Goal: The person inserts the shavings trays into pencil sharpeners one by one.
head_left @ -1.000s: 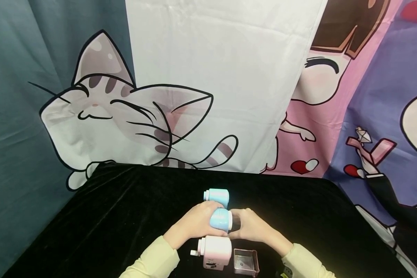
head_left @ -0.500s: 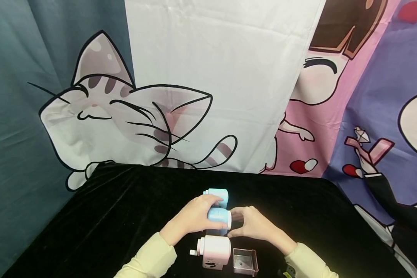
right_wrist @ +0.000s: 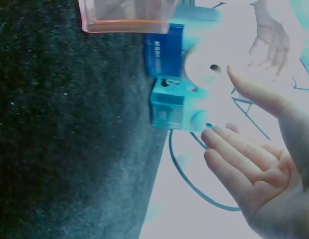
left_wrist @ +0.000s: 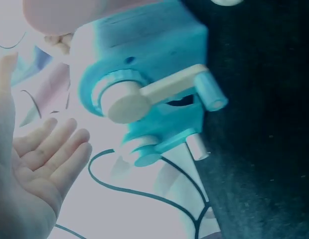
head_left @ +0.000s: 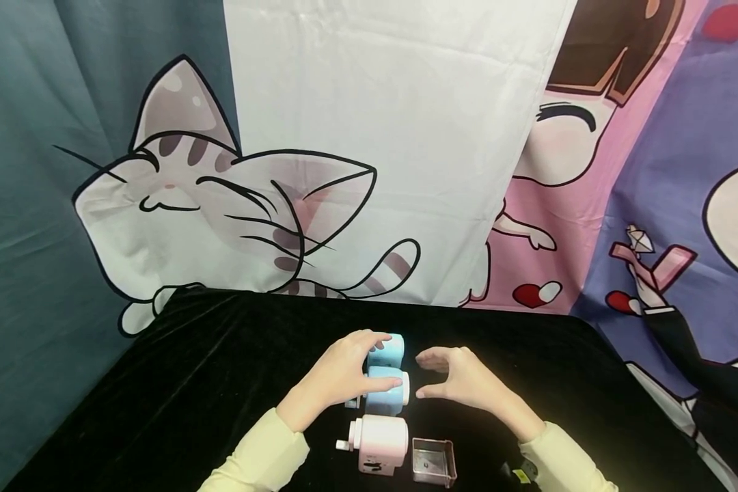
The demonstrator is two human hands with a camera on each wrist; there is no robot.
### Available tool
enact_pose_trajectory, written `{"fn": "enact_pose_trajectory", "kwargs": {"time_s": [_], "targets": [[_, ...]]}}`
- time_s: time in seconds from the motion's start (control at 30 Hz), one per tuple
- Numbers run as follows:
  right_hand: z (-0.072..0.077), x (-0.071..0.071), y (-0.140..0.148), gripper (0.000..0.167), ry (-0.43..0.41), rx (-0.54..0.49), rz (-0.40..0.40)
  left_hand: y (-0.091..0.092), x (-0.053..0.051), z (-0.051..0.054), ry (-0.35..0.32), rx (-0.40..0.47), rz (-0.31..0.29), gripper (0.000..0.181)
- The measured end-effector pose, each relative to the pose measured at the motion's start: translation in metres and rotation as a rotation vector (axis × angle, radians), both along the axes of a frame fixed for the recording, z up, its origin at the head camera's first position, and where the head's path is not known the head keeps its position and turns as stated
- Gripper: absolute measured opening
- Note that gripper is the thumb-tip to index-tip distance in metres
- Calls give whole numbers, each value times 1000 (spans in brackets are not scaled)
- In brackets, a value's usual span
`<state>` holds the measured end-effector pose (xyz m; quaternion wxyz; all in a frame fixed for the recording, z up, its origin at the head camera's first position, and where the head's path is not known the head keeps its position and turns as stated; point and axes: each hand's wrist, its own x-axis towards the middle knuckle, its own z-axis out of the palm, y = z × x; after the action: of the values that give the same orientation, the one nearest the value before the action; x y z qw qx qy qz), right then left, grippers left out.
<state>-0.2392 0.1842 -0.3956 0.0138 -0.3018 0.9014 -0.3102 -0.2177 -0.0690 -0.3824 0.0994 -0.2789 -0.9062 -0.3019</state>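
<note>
Two blue crank sharpeners stand one behind the other; the nearer one (head_left: 384, 400) has a white round front facing right, and the farther one (head_left: 389, 350) is partly behind fingers. My left hand (head_left: 338, 372) is spread at their left, its thumb over the nearer one's upper part; contact is unclear. In the left wrist view the blue body (left_wrist: 149, 55) and its crank (left_wrist: 174, 84) show beside the palm (left_wrist: 40, 184). To the right, my right hand (head_left: 467, 383) holds nothing, thumb and fingers apart; the right wrist view shows the white round front (right_wrist: 207, 64) beyond its fingers.
A pink crank sharpener (head_left: 383, 441) stands nearest, crank to the left. Right of it lies an open transparent pinkish box (head_left: 433, 462). Black cloth (head_left: 252, 362) covers the table, with printed curtains (head_left: 369, 102) behind. A small dark object with a yellow-green part (head_left: 521, 475) is by the right sleeve.
My right hand has moved away to the right from the nearer blue sharpener. The left hand has loosened from around it and shifted slightly left and up, fingers spread.
</note>
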Motion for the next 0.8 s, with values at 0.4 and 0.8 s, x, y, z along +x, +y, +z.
{"fn": "enact_pose_trajectory", "kwargs": {"time_s": [0.4,0.8], "targets": [[13,14,4,53,29,-2,-33,1,14,11,3,-5,-9,68],[15,26,10,54,43,17,-11,2,25,6,35,-30,-36,66]]}}
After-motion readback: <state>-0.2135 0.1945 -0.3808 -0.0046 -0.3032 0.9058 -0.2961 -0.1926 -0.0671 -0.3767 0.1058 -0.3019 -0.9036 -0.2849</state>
